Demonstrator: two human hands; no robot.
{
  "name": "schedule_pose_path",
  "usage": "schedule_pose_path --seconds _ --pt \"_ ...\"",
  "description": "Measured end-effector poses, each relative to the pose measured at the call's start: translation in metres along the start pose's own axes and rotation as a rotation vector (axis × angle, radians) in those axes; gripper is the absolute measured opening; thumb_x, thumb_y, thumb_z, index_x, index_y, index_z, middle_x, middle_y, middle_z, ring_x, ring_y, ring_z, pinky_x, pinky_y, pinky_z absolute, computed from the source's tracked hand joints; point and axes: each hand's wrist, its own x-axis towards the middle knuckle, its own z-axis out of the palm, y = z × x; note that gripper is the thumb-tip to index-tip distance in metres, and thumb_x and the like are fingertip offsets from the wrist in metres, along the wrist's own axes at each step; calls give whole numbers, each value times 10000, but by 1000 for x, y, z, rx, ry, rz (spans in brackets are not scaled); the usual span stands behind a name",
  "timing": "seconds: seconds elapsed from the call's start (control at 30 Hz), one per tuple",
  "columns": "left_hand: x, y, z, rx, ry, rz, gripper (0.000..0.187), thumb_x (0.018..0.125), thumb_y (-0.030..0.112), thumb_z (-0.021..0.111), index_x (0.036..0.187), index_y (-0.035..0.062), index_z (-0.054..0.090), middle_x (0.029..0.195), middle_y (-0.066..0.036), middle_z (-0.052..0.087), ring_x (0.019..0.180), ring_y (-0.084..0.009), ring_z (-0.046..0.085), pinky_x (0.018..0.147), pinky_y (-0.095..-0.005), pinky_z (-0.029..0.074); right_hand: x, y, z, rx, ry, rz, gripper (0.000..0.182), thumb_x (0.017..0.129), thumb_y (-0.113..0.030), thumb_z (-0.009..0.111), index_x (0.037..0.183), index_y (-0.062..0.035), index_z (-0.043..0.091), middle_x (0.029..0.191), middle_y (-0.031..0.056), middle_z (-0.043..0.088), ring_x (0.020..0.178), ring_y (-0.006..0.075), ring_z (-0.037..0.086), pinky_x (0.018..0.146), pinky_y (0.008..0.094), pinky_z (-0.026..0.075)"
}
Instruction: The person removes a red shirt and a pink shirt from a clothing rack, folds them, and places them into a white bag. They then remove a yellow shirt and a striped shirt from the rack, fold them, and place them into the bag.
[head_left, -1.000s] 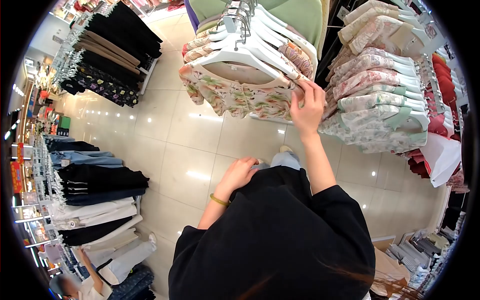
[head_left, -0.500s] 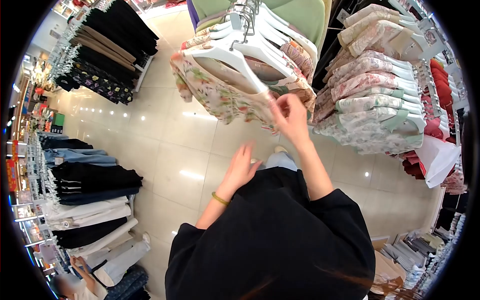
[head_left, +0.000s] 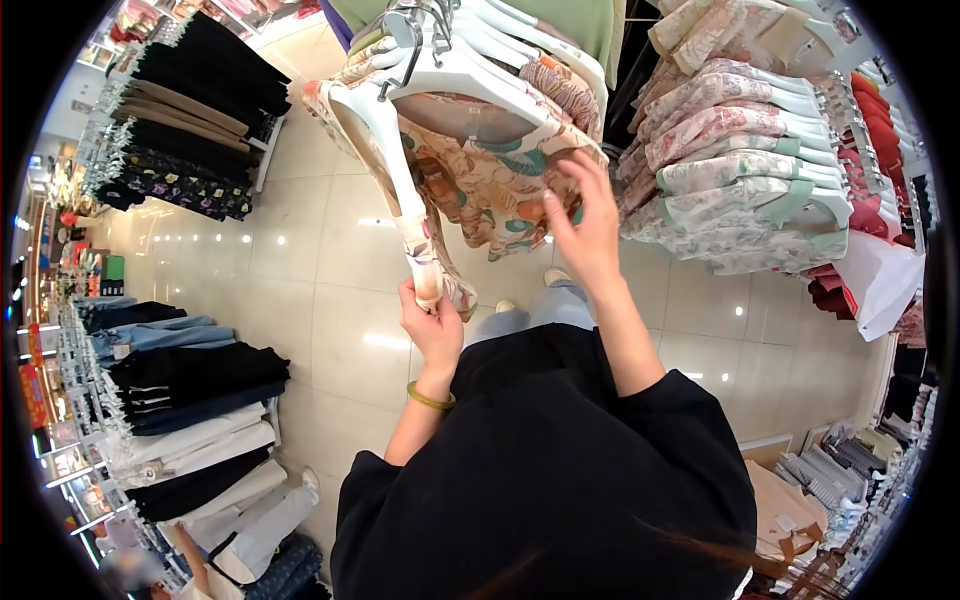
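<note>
My left hand [head_left: 433, 325], with a bracelet at the wrist, pinches the sleeve end of a light floral top [head_left: 416, 240] on a white hanger. That top is turned edge-on at the left of the rack. Behind it hangs an orange, cream and green patterned top [head_left: 490, 180] on another white hanger [head_left: 470, 85]. My right hand [head_left: 588, 220] is raised at the right side of the patterned top, its fingers apart and holding nothing. Whether its fingertips touch the fabric I cannot tell.
More floral tops [head_left: 745, 170] hang at the right, near a white bag [head_left: 880, 280]. Trousers [head_left: 200, 375] and dark garments [head_left: 210, 75] line the left racks. Another person [head_left: 250, 540] is at the lower left. Folded clothes [head_left: 830, 475] lie at the lower right.
My left hand has moved up and left and taken the light floral top's sleeve. That top has swung left, uncovering the patterned one. My right hand has let go and its fingers have spread.
</note>
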Motion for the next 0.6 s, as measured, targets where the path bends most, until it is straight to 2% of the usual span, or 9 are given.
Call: schedule_pose_path --seconds 0.03,0.1,0.23,0.33,0.37,0.4,0.47,0.5,0.6 --pt "-1 4 -1 4 3 -2 159 895 35 604 978 -26 483 835 -99 621 765 -128 587 690 -283 485 2 2 -5 -32 40 -21 351 836 -110 669 1162 -5 593 1345 198 489 1236 351 496 1022 389 399" --pt "-1 12 0 20 6 -32 188 809 -46 587 978 -20 508 793 -114 641 746 -212 650 689 -331 515 4 10 -9 -80 60 -102 384 814 -76 664 1180 -9 569 1339 209 477 1201 378 509 999 413 423" --pt "-8 11 7 36 17 -15 163 808 -24 594 951 -11 516 788 -138 645 735 -261 658 684 -351 518 4 12 -15 -77 58 -48 380 826 -92 667 1183 -10 566 1346 205 476 1182 374 527 964 405 448" --pt "-13 1 14 145 -318 104 187 810 -9 579 996 -8 556 888 -192 634 806 -385 624 720 -424 508 2 -2 -8 16 7 -105 367 837 -115 664 1178 -17 569 1334 191 490 1165 361 540 937 398 462" --pt "-14 2 21 110 -424 150 210 815 -3 572 1025 -5 571 929 -202 625 842 -416 603 735 -452 499 2 -10 -2 129 -117 -62 381 835 -110 668 1190 -18 566 1311 180 512 1153 349 545 951 398 450" --pt "-14 5 24 115 -415 151 210 815 -3 572 1025 -5 571 929 -202 625 842 -416 603 735 -452 499 2 -16 2 242 -240 -19 394 833 -106 672 1202 -19 564 1287 168 535 1140 336 550 966 397 437" --pt "-13 11 28 168 -710 333 285 826 8 566 1112 14 573 981 -195 618 890 -416 593 758 -482 481 9 -16 11 129 -215 -118 412 831 -108 674 1214 -21 549 1261 169 547 1128 341 552 958 392 440" --pt "-15 11 27 171 -703 336 285 826 8 566 1112 14 573 981 -195 618 890 -416 593 758 -482 481 13 -16 15 8 -186 -211 431 828 -111 676 1226 -23 534 1234 170 559 1116 346 554 949 386 443" --pt "-21 13 21 233 -846 220 256 861 65 591 1114 28 578 981 -191 632 842 -375 621 746 -443 486 20 -11 12 -41 -191 -190 459 823 -113 676 1241 -21 510 1193 175 562 1097 357 551 943 388 443"
